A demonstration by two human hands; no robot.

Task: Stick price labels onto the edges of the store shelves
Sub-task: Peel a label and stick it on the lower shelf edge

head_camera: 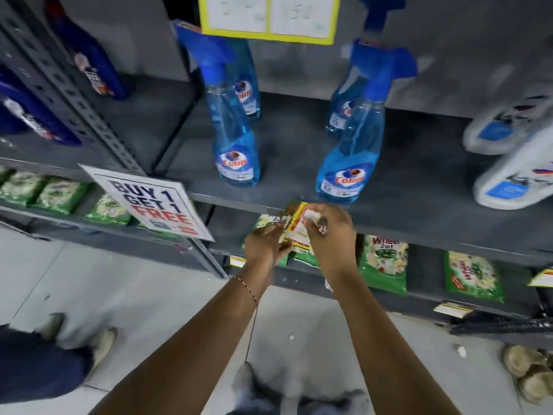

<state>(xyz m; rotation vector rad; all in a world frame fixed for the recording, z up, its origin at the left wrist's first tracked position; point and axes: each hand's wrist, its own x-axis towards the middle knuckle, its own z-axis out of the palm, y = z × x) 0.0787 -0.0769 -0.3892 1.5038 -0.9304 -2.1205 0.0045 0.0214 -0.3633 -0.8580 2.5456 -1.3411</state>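
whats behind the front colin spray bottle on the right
A second Colin spray bottle stands right behind the front one, largely covered by it; only its label and left side show. Behind that, bare grey shelf.

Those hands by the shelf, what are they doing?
A person is putting up price labels. Both hands, the left hand and the right hand, hold a yellow-edged label just below the shelf edge where the blue spray bottles stand. It is not stuck on yet.
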